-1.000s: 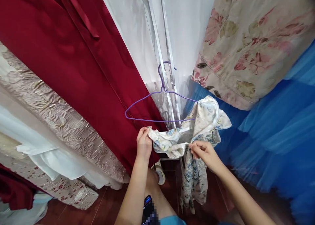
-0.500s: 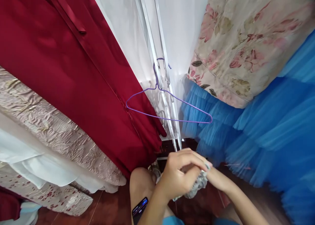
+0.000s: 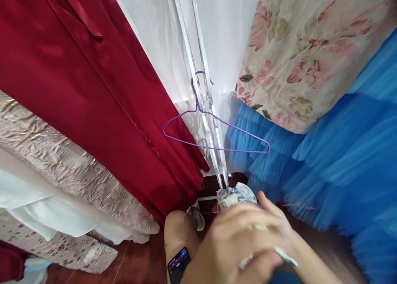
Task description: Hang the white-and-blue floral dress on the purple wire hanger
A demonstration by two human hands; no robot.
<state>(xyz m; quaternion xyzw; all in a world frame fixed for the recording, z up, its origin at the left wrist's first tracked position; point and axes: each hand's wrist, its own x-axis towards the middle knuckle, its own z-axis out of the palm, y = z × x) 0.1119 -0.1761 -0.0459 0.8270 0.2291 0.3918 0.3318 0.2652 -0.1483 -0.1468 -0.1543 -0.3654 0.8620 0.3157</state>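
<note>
A small, bunched white cloth [image 3: 237, 194] with a blue, green and yellow pattern is between my hands and bulges out beyond them. My left hand [image 3: 238, 242], smeared by motion, is closed on it, and pale bits of the fabric show between the fingers. Behind it, my right hand [image 3: 279, 226] holds the cloth from the right with its thumb raised; most of its fingers are hidden. Above both hands, a purple wire hanger [image 3: 217, 148] with nothing on it hooks onto a white metal rack [image 3: 203, 85].
Long red fabric [image 3: 118, 110], a textured pink cloth [image 3: 68, 151] and white layered fabric [image 3: 46, 205] hang at left. A floral cloth [image 3: 297, 64] and blue tulle [image 3: 335, 151] hang at right. A phone [image 3: 179, 267] lies against my bare leg [image 3: 178, 230].
My left hand has come down and nearer the camera. The patterned cloth now bulges out above the hands, where it hung below them before. The right thumb has risen into view.
</note>
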